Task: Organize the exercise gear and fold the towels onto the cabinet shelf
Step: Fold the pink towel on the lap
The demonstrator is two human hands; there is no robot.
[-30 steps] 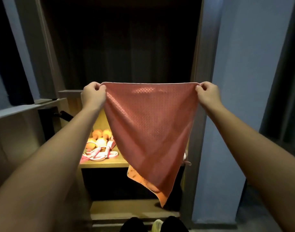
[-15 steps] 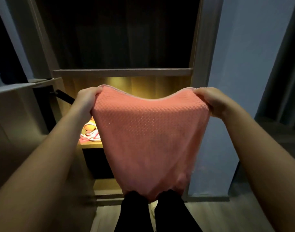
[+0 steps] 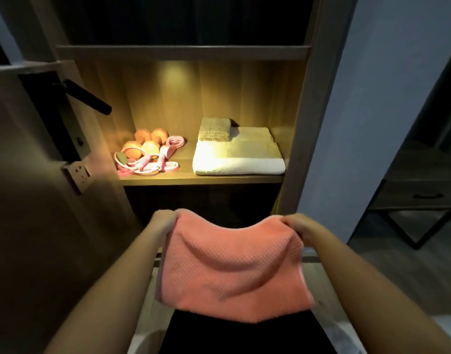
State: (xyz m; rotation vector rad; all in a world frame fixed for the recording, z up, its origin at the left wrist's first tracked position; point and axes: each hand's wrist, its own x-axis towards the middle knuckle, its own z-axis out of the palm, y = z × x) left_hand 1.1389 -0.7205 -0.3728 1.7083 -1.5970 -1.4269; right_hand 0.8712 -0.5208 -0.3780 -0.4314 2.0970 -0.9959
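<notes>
Lit cabinet shelf [image 3: 201, 180], dumbbells [image 3: 145, 143], white towel [image 3: 238, 155], hands gripping pink towel [image 3: 232, 267]

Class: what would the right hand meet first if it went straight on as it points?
Probably the lit shelf, at its front edge below the white towel; depth unclear, perhaps the dark compartment beneath.

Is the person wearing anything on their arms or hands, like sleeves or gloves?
No. Both the left arm and right arm are bare, no sleeves showing. The left hand and right hand wear no gloves, and no watch or bracelet shows.
</notes>
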